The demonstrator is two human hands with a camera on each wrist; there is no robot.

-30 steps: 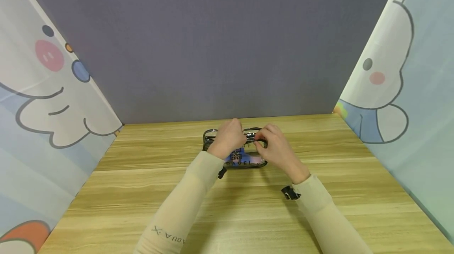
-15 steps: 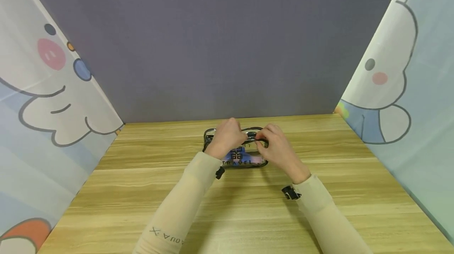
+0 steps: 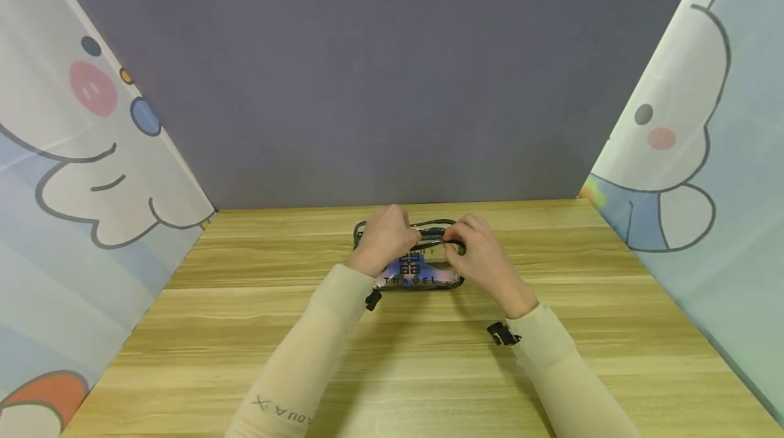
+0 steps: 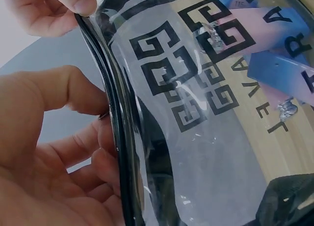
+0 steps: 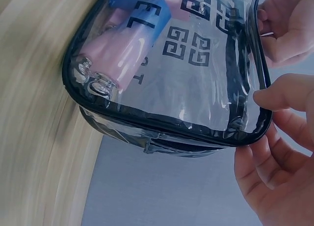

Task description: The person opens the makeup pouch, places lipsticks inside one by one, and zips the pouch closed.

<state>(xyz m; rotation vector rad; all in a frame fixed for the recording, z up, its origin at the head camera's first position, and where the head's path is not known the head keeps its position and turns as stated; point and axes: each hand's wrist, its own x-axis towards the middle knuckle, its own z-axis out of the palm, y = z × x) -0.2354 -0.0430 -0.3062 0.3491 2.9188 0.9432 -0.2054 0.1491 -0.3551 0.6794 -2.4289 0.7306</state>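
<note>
A clear zip pouch [image 3: 409,268] with black piping and "TRAVEL" lettering stands on the wooden table near its back edge. Through its wall show pink-and-blue objects [image 5: 132,49] with shiny, clear ends. My left hand [image 3: 386,237] is at the pouch's top edge; in the left wrist view its thumb and finger pinch a small zipper pull [image 4: 104,115] beside the black zipper [image 4: 117,132]. With thumb and fingers, my right hand [image 3: 480,254] grips the top right corner of the pouch. The far side of the zipper is partly hidden by my left hand.
The wood-grain table [image 3: 429,370] spreads out in front of the pouch. A grey panel [image 3: 392,84] rises behind it. Cartoon-printed curtains [image 3: 79,118] flank both sides. Each wrist wears a small black camera mount [image 3: 503,334].
My left hand has slid a little to the left along the pouch's top edge, away from the right hand. The right hand keeps its grip on the corner.
</note>
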